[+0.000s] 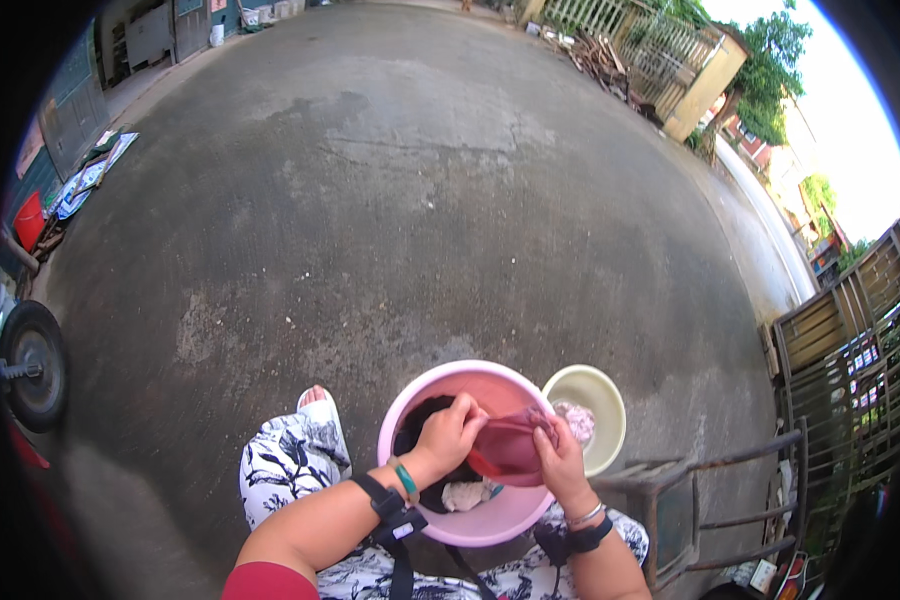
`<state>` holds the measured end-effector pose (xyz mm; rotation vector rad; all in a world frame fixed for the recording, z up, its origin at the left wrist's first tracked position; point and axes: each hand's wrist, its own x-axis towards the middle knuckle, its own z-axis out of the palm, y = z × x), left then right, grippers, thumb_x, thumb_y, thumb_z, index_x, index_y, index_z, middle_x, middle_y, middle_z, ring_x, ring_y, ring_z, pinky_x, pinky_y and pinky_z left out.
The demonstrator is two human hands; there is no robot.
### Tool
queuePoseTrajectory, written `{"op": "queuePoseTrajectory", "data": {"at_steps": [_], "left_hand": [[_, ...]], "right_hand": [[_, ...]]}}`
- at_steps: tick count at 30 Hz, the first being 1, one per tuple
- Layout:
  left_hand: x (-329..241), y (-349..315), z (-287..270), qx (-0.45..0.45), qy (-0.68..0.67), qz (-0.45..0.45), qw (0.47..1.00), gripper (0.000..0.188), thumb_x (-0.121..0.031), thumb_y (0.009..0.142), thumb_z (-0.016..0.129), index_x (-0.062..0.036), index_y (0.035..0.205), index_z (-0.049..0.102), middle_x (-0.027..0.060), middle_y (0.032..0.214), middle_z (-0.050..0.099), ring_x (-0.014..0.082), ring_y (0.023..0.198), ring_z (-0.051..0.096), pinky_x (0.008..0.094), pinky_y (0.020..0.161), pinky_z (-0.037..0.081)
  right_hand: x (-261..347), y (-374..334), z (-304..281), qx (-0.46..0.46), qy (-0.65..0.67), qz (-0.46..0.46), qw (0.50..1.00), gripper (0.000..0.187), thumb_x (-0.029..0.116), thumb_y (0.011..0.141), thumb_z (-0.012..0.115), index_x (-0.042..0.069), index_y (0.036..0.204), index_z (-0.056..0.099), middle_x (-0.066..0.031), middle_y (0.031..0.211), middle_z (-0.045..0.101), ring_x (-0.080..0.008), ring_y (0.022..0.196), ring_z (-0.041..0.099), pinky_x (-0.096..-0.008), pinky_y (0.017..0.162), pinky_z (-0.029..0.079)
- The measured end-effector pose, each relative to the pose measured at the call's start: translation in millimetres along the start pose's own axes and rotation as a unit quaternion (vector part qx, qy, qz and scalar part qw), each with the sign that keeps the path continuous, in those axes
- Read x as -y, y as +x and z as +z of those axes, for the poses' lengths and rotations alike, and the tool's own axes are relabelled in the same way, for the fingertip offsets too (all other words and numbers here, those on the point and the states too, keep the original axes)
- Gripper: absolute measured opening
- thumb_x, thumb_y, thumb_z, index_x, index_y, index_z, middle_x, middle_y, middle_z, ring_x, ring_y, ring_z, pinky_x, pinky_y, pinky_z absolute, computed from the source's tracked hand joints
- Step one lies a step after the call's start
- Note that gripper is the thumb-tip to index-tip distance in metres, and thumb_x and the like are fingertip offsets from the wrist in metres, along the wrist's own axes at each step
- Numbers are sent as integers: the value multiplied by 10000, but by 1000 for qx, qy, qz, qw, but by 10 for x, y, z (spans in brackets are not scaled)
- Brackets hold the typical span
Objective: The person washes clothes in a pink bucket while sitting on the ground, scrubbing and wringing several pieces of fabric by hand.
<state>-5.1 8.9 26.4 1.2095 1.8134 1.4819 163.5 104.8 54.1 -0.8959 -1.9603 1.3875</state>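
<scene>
A thin reddish-pink cloth [512, 447] is stretched between my two hands over a pink basin [482, 534]. My left hand [450, 436] pinches its left edge, fingers closed. On the other side, my right hand [563, 462] grips it with thumb and fingers. Inside the basin, dark fabric [418, 416] lies at the left, and a whitish piece of cloth [467, 495] is near the front. Touching or close behind the basin's right side is a smaller cream basin [617, 440] with a crumpled pale pink cloth [575, 421] in it. What lies under the stretched cloth is hidden.
A metal chair frame [695, 470] stands at my right, near a slatted metal gate [845, 345]. To the far left are a black wheel [38, 365] and a red bucket [30, 220]. Scrap wood [600, 65] is piled far right on the concrete yard [420, 220].
</scene>
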Motion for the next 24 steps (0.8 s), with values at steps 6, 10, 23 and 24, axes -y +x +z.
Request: {"op": "queuePoseTrajectory", "data": {"at_steps": [6,10,23,24], "left_hand": [[89,80,16,83,-111,-109,984,135,-170,894,508,-41,906,470,15,724,518,87,653,489,239,584,408],[-45,122,39,142,8,59,988,323,-249,827,613,-26,1040,517,98,866,599,162,813,562,287,731,444],[90,289,221,186,-292,-301,888,417,-281,938,434,-29,1270,417,107,1224,492,205,1081,506,328,897,435],[75,317,203,191,-320,-322,870,427,-280,940,423,-39,1291,393,112,1250,472,226,1110,492,350,912,431]], "right_hand": [[-15,59,98,40,-53,-58,996,189,49,863,524,7,1043,561,-152,928,623,-226,848,621,-286,733,475],[-11,132,31,33,-68,-100,992,175,97,850,527,41,1009,572,-174,928,617,-291,851,616,-342,725,487],[-272,244,6,43,-262,-42,963,171,168,767,508,40,816,611,-167,821,632,-323,781,622,-395,695,491],[-226,279,-7,58,-256,-23,965,189,165,768,508,39,869,607,-172,872,629,-325,800,621,-396,712,491]]}}
